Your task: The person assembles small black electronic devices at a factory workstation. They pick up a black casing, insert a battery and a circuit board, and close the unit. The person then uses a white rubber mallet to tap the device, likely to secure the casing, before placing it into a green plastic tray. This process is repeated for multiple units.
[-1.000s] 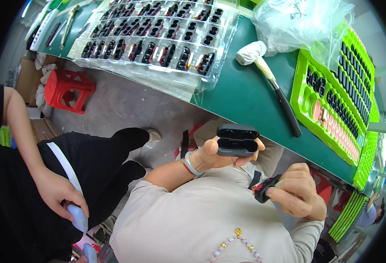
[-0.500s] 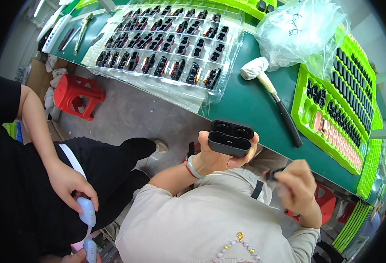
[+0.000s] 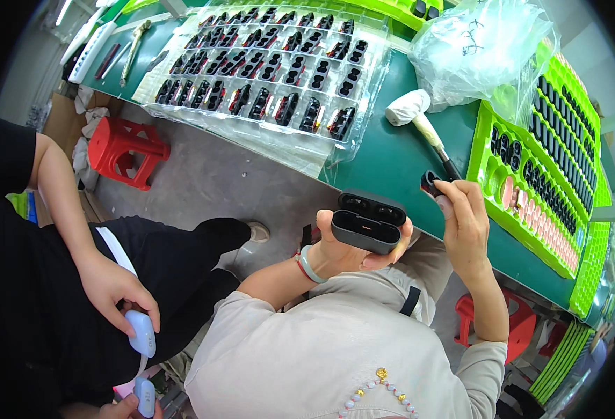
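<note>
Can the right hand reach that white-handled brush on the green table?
Probably yes. The right hand, pinching a small black part, hovers right beside the brush tip, with nothing between them; it would likely need to free its fingers first.

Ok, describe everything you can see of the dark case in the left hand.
The case is a dark grey, matte, plastic-looking box with rounded corners, lying open. Its upper half shows two round-edged wells side by side; the lower half is one long shallow cavity with a small orange spot inside. The left hand holds it from below, thumb on its left end, fingers curled under the right end. It sits tilted, above the person's lap, just short of the green table edge, touching nothing else.
</note>
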Demonstrator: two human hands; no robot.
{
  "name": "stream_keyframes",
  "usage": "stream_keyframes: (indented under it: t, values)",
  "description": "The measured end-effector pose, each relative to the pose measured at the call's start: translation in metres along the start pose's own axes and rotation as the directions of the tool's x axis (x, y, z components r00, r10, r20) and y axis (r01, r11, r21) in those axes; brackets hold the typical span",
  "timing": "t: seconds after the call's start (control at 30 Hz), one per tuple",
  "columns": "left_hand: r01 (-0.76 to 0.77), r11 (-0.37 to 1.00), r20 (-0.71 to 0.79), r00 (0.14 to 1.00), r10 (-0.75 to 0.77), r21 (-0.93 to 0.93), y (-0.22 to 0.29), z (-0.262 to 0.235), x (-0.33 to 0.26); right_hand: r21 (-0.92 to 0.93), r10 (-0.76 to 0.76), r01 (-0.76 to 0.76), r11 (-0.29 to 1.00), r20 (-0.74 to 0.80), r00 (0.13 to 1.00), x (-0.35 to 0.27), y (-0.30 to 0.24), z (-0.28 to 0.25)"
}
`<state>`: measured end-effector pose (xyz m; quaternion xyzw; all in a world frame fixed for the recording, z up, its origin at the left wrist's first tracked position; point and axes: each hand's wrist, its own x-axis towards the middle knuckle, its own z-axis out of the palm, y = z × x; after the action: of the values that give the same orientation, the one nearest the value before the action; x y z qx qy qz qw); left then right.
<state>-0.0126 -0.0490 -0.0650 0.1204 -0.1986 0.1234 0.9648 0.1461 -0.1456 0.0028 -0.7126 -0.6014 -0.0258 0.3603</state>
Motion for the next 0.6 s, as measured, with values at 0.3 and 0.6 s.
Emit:
stream_keyframes:
  t: [0.3,0.6]
  values:
    - [0.049,0.998,-0.028,0.998,-0.048,0.047,-0.007,-0.008,0.001,-0.003,-0.015,0.015,1.000,-0.095,0.995,-0.009,-0.020,-0.032]
    - [0.348,0.851,-0.269,0.929,-0.255,0.394,-0.009,0.008,0.027,-0.194,-0.494,0.469,0.862,-0.109,0.863,-0.038,-0.042,-0.037]
